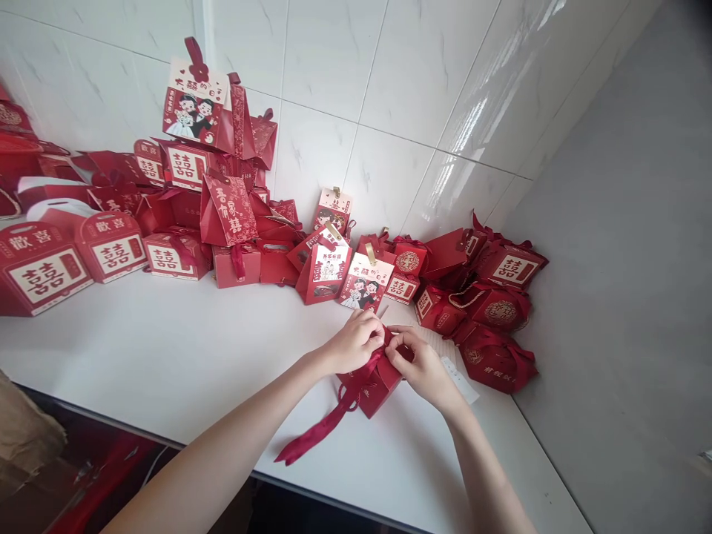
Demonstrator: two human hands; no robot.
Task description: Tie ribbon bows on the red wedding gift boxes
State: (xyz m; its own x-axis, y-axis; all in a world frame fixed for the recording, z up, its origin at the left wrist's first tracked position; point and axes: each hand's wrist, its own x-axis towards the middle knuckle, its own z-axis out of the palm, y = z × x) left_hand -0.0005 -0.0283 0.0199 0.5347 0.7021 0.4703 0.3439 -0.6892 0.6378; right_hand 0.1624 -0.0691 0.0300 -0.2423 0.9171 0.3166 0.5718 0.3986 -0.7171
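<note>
A small red gift box point(379, 393) stands on the white table, with a dark red ribbon point(318, 436) running off its near left side. My left hand point(356, 343) is closed at the top of the box, its fingers pinching the ribbon. Close beside it, my right hand point(417, 360) has thumb and forefinger pressed together at the box's upper right. What lies between those right fingertips is hidden. Some ribbon and the top of the box are covered by both hands.
Red wedding favour boxes point(231, 215) are piled along the tiled wall point(328, 67). More boxes point(498, 319) are stacked at the right, beside a grey wall point(623, 282). White paper point(459, 380) lies right of my hands. A brown cardboard piece point(25, 437) sits below the table's left edge.
</note>
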